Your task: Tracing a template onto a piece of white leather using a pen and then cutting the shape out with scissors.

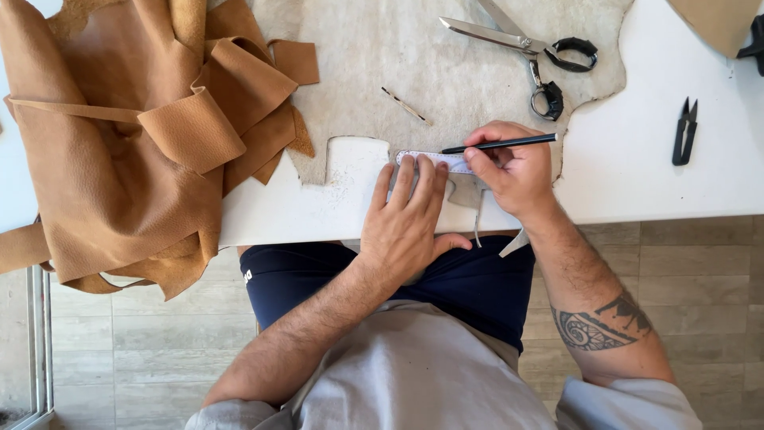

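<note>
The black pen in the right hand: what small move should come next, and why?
Probably draw the pen a little further along the edge of the small pale template. The right hand holds its tip at that edge, and the left hand presses the template flat on the pale hide.

Person, seen from above: light grey T-shirt with short sleeves; dark navy shorts bearing a small white mark on one leg. Bare forearms, hairy. Right forearm carries a dark patterned band tattoo. No gloves, rings or watch visible.
</note>
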